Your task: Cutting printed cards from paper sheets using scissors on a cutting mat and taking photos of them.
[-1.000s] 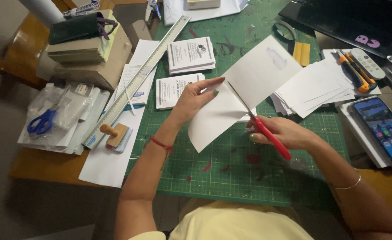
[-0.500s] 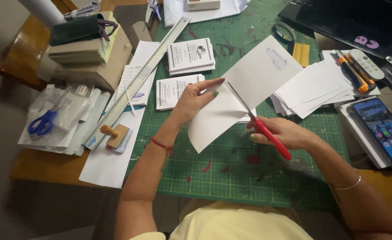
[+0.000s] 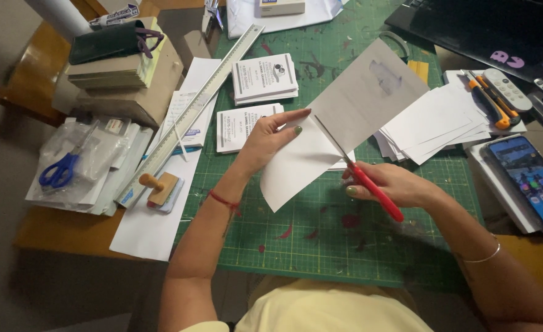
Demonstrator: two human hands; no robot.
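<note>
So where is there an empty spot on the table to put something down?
The green cutting mat is bare near its front edge, below the hands and the white sheet. A smaller bare strip lies between the metal ruler and the card stacks. The left side with the blue scissors is crowded, and so is the right by the phone.

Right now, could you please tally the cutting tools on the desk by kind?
Red-handled scissors, in the right hand: 1
Blue-handled scissors, lying on plastic sleeves: 1
Orange utility knives: 2, as far as I can tell
Total: 4
</note>
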